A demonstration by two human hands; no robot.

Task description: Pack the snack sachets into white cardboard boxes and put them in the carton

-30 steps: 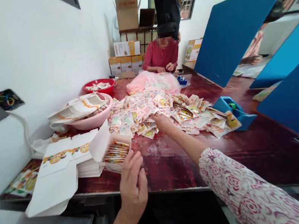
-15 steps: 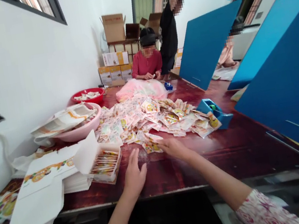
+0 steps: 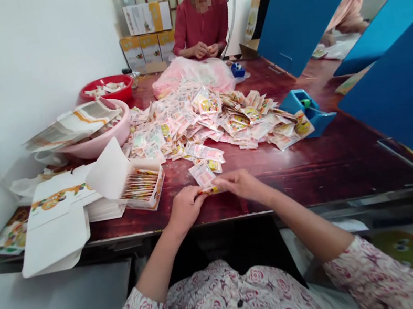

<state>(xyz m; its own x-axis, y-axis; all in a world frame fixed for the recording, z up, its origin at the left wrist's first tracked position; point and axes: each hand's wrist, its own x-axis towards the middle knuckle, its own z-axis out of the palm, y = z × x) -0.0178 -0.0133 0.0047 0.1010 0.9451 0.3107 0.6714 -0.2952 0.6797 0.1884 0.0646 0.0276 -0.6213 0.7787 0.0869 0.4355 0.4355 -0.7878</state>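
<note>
Evidently, the shiny, thin packet [image 3: 209, 190] is pinched between both hands — the fingers of the left hand [image 3: 186, 207] closed on its left end, those of the right hand [image 3: 246, 186] on its right — above the near part of the glossy red-brown table [image 3: 286, 177]. A flat, square sachet [image 3: 202, 174] shows just beyond it. Farther off spreads a loose, crinkled heap [image 3: 184, 121] of printed plastic sachets. To the left, an open cardboard box [image 3: 151, 200] holds a tight upright row of them, beside smooth, folded white card [image 3: 56, 223] that overhangs the near edge. A round pink bowl [image 3: 122, 129] stands at far left. Both wrists cross the table's straight near edge; polished wood stretches — giving room sideways — from the right hand to the stiff blue panel [image 3: 410, 86].
</note>
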